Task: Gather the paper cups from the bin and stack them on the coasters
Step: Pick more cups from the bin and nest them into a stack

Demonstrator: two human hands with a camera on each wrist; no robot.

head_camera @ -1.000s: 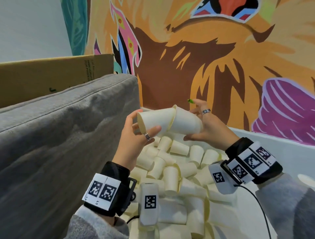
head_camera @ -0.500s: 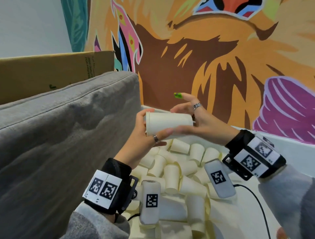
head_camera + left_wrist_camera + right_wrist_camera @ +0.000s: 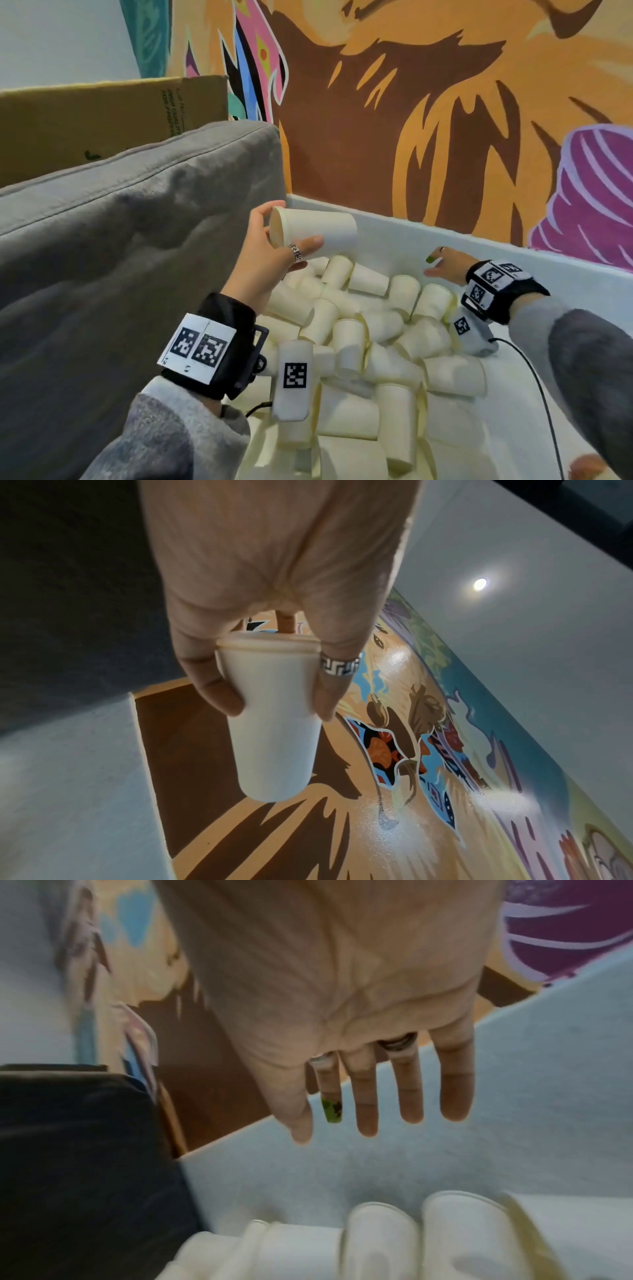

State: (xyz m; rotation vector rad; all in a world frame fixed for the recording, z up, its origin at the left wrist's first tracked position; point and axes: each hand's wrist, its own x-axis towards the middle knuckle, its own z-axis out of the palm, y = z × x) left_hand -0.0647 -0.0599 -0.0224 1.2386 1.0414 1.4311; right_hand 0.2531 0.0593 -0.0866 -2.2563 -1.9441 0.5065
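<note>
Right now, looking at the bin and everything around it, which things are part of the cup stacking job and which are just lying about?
Part of the job:
- nested cups held in the left hand
- loose paper cups piled in the white bin
- right hand, open over the pile
No coasters are in view.

Just lying about:
- grey cushion
- cardboard box
- painted wall mural

Even indoor brightness; a ceiling lamp [image 3: 480, 584] casts glare on the mural [image 3: 394, 818]; the right wrist view is motion-blurred.
</note>
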